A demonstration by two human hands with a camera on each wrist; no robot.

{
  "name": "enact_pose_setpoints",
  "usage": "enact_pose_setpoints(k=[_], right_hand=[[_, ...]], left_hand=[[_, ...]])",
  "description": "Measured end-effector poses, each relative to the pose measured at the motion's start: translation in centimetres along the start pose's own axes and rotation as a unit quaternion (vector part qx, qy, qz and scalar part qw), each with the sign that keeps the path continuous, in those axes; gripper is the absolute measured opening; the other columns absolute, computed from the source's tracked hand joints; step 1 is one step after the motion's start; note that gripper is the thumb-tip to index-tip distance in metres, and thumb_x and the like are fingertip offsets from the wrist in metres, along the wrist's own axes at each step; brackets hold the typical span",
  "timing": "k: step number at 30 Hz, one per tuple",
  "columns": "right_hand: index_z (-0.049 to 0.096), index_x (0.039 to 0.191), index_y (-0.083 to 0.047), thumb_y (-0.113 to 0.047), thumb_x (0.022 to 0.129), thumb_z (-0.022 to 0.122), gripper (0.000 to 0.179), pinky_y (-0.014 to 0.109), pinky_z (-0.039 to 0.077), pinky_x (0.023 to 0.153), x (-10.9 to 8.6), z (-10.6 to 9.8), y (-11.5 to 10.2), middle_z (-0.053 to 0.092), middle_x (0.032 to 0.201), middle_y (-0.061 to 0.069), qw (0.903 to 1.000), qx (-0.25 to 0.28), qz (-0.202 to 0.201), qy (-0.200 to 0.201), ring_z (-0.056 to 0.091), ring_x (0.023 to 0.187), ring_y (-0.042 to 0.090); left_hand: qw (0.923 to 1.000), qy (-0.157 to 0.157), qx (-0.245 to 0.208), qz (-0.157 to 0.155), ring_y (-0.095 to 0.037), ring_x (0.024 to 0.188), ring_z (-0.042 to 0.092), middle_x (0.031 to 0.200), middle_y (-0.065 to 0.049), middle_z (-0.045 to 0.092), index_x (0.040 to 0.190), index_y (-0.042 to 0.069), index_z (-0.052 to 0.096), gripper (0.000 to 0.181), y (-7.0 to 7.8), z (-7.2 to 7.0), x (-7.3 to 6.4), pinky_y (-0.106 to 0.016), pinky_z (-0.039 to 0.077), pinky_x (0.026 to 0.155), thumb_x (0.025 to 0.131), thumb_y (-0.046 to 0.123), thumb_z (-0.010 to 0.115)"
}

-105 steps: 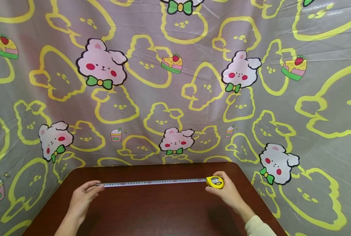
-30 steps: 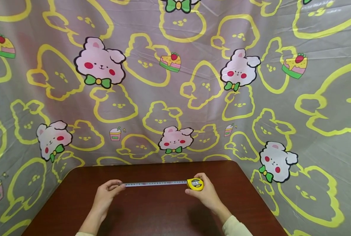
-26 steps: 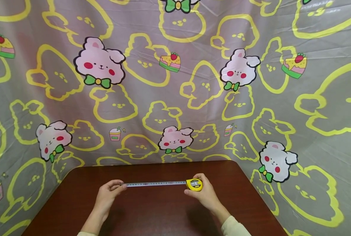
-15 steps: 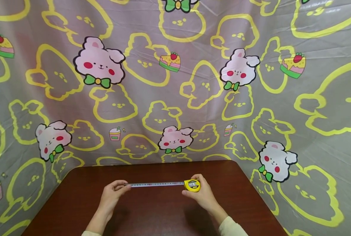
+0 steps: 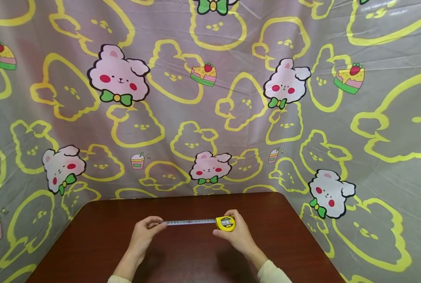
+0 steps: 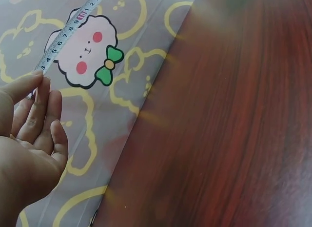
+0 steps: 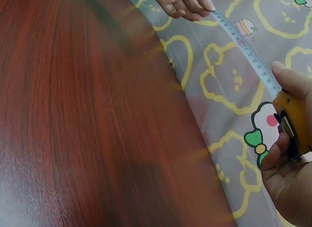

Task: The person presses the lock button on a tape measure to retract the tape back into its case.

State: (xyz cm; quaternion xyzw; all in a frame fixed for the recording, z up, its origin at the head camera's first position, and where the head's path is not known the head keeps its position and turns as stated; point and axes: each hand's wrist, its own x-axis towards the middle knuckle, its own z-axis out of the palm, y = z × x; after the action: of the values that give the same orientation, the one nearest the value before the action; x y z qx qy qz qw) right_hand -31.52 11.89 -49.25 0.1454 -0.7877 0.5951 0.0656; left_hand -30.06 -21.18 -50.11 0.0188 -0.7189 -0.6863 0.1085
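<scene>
A yellow tape measure point(image 5: 226, 223) sits in my right hand point(image 5: 239, 234), gripped between thumb and fingers above the table. Its white blade point(image 5: 191, 222) runs out level to the left. My left hand point(image 5: 144, 235) pinches the blade's free end between thumb and fingertips, hiding the tip. In the left wrist view the printed blade point(image 6: 61, 40) rises from the pinching thumb. The right wrist view has the yellow case point(image 7: 292, 120) held at the right, with the blade stretching to the other hand point(image 7: 183, 3).
Below both hands lies a dark red-brown wooden table point(image 5: 193, 255) with rounded far corners. A grey curtain point(image 5: 238, 129) printed with yellow outlines and rabbit faces hangs behind it and along both sides.
Both hands have come closer together, the left moving right and the right moving left. The exposed length of blade has become much shorter as it went back into the case.
</scene>
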Motion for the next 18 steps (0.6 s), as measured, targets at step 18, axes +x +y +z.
enact_pose_setpoints(k=[18], right_hand=[[0.05, 0.119, -0.005, -0.016, 0.078, 0.093, 0.061, 0.029, 0.054, 0.076, 0.1, 1.5, 0.0, 0.056, 0.11, 0.01, 0.9999, 0.012, 0.001, 0.002, 0.058, 0.096, 0.026]], left_hand=[[0.9993, -0.008, -0.033, 0.013, -0.018, 0.085, 0.067, 0.09, -0.011, 0.072, 0.102, -0.006, 0.071, 0.026, -0.1, 3.0, -0.1, -0.029, 0.049, 0.081, 0.085, 0.007, 0.086]])
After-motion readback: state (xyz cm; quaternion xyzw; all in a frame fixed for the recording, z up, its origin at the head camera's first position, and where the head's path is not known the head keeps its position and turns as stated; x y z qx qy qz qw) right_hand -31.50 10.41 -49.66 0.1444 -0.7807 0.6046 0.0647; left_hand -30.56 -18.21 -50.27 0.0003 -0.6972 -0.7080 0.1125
